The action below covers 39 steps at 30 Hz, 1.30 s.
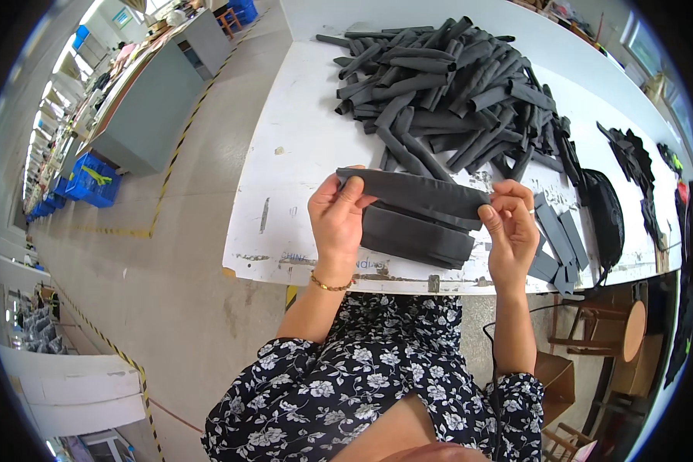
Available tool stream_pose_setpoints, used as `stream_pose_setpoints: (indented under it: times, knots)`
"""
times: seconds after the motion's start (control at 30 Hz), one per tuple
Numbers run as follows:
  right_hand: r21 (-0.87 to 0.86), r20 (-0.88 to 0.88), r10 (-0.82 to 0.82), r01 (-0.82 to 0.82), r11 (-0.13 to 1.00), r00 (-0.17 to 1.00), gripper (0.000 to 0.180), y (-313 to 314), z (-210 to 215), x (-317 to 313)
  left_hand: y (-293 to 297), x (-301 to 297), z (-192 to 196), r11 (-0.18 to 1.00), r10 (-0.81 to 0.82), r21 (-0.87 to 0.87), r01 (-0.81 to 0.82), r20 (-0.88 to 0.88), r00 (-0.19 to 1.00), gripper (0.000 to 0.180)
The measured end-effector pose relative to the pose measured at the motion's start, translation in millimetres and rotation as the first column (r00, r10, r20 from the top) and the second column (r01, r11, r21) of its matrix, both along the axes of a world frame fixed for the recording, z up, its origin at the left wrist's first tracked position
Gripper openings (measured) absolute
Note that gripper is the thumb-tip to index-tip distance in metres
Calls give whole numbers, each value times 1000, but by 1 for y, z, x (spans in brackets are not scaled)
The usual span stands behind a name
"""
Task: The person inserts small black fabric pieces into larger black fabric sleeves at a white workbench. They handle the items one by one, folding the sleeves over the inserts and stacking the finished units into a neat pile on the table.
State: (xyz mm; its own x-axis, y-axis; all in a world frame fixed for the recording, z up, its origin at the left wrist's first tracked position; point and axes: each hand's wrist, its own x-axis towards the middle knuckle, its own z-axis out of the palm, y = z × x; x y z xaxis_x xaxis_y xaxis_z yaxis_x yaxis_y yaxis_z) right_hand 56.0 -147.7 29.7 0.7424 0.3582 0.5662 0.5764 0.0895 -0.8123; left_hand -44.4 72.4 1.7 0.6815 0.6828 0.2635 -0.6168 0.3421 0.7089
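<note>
A dark grey fabric strip (420,194) is stretched between my hands above the table's near edge. My left hand (337,212) pinches its left end, thumb on top. At the other end, my right hand (511,227) grips the corner between thumb and fingers. Just below the held strip lies a stack of similar grey fabric strips (416,237), flat on the white table (285,165). Beyond it rises a big heap of rolled grey fabric tubes (454,92), loosely tangled.
Flat grey pieces (564,235) lie to the right of my right hand, beside a black pouch-like item (604,215). More black fabric (635,158) sits farther right. A wooden stool (631,331) stands below the table's right side. Blue crates (92,181) rest on the floor at left.
</note>
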Motion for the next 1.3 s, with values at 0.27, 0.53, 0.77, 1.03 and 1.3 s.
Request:
stream_pose_setpoints:
  times: [0.27,0.53,0.77,1.03,1.3]
  knots:
    - [-35,-399,-16,2,999,917,20,1,4,5,-15,14,-6,1000,-11,-6,11,-55,998,15]
    - [-32,-433,-45,34,999,900,14,2,-10,7,2,18,-10,894,-271,-418,158,-226,936,13]
    - [-174,-484,-62,-27,984,873,19,-5,2,13,19,6,14,809,299,587,-38,-354,886,20]
    - [-525,74,-397,374,764,915,19,-32,-23,16,86,73,-13,632,415,772,66,-409,812,28]
    - [-674,405,-162,413,612,900,23,-114,-55,64,92,156,-43,442,287,494,749,-869,404,47]
